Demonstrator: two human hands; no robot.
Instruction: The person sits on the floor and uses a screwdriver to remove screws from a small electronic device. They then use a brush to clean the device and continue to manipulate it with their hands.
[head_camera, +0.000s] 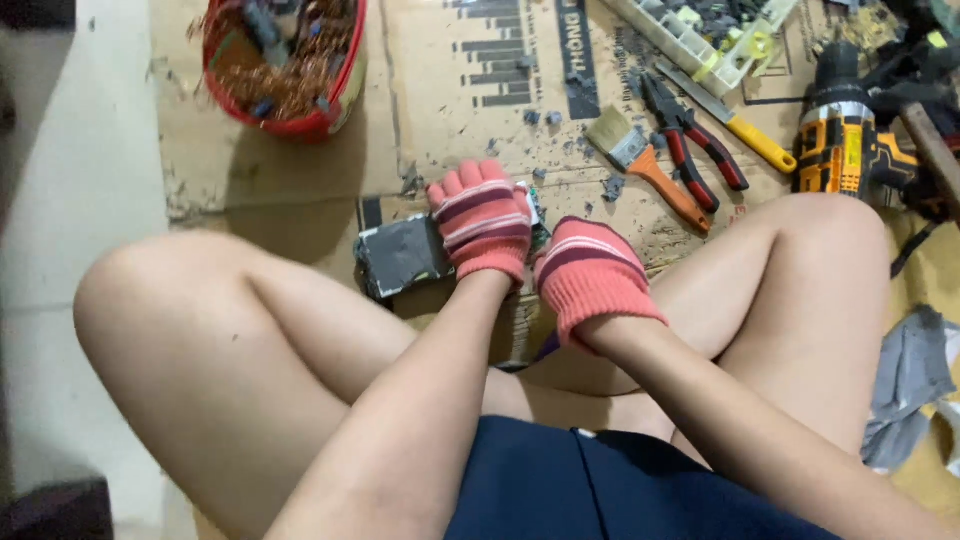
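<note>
surface: flattened cardboard (300, 170) spread on pale floor (90, 150) | laid on it: red basket of copper wire (285, 60); paintbrush (645, 160); red-handled pliers (690, 140); yellow-handled screwdriver (735, 120); orange drill (845, 140); white tray (700, 35); grey debris scattered

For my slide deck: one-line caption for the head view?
Gloved left hand and right hand grip a dark box-shaped part on cardboard, beside pliers and brush.

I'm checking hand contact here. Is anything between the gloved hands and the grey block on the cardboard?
Nothing visible. The left hand already rests on the grey block's right end. The right hand sits just beside it, and whether it touches the block is hidden. Both hands wear gloves.
</note>
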